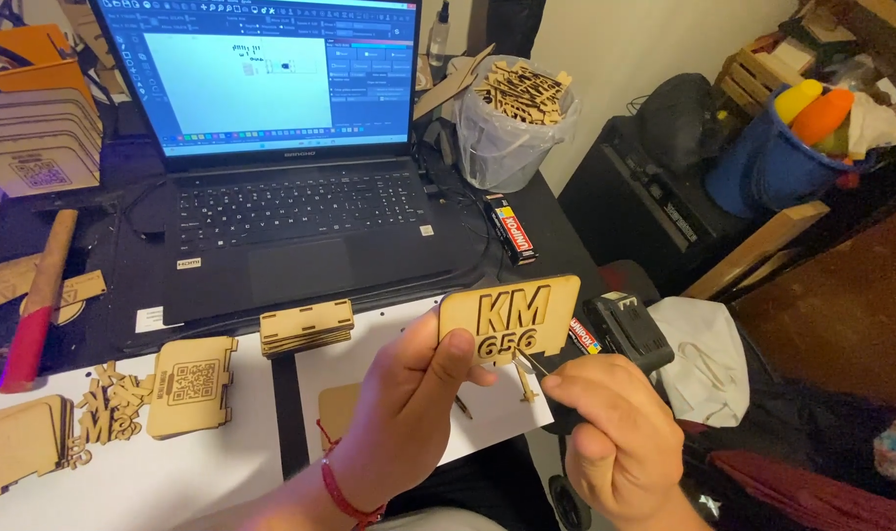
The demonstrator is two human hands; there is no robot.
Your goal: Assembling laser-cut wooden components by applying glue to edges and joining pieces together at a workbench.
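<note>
Wooden plaque [510, 317] with cut-out characters, pinched upright in left hand [408, 403], long axis running 9 to 3 o'clock. Right hand [610, 433] clenched on thin pick [533, 364], tip touching plaque's lower edge from 4 o'clock. Below, dark table [556, 236]; laptop [300, 187] at 11 o'clock.

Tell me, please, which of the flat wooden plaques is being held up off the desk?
The plaque with cut-out letters, pinched in the left hand; the others, like the square-patterned plaque, lie on the desk.
</note>
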